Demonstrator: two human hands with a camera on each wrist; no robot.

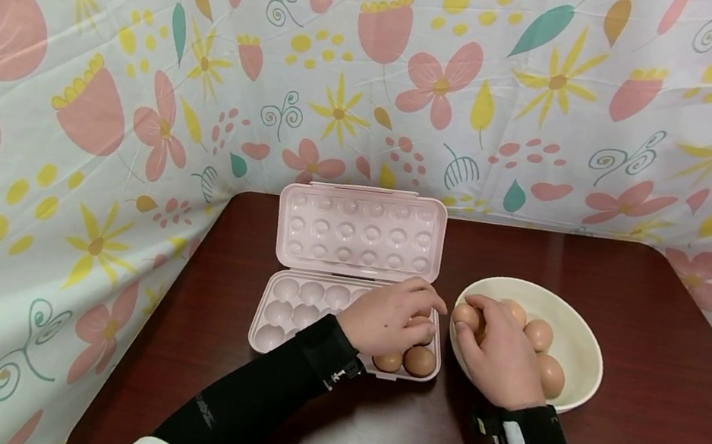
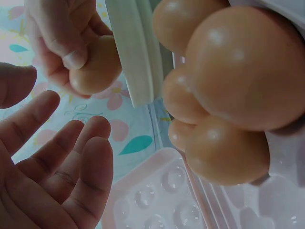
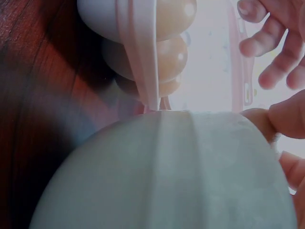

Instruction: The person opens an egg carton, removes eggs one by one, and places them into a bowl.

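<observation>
At the bowl's left rim my right hand [image 1: 505,355] grips a brown egg [image 1: 466,317] between thumb and fingers; the left wrist view shows this egg [image 2: 97,67] beside the bowl wall [image 2: 138,52]. The cream oval bowl [image 1: 583,363] holds several more eggs [image 1: 538,335]. My left hand [image 1: 386,317] hovers over the right part of a pink egg carton [image 1: 263,308], fingers spread and slightly bent, holding nothing. Several brown eggs [image 1: 419,362] sit in the carton's right-hand cups, partly hidden by that hand. Vacant cups [image 1: 278,312] show on the left side.
The carton's lid [image 1: 360,232] stands raised behind its base, towards the back of the dark red-brown table [image 1: 662,390]. A flower-printed cloth [image 1: 372,117] hangs behind and along the sides. In the right wrist view, the bowl's outer wall [image 3: 167,171] fills the lower part.
</observation>
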